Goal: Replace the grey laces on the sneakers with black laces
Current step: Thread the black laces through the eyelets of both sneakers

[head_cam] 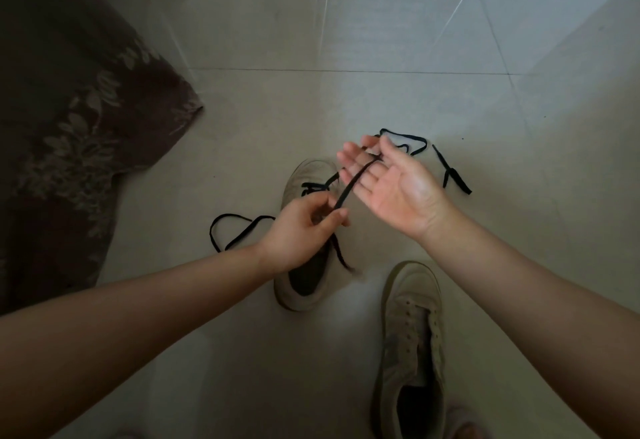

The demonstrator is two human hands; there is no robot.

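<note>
Two pale sneakers stand on the tiled floor. The far sneaker [304, 286] is partly laced with a black lace [348, 187]. My left hand [301, 227] hovers over this shoe and pinches that lace between thumb and fingers. The lace runs up across the palm of my right hand [388, 186], which is held palm up with straight fingers. Its loose end loops on the floor to the left [239, 231]. The near sneaker [412, 345] at the lower right has bare eyelets. A second black lace [450, 170] lies on the floor beyond my right hand.
A dark brown fabric with a leaf pattern [76, 120] covers the floor at the left. Light floor tiles [346, 40] stretch away beyond the shoes. Part of a foot [464, 421] shows at the bottom edge by the near sneaker.
</note>
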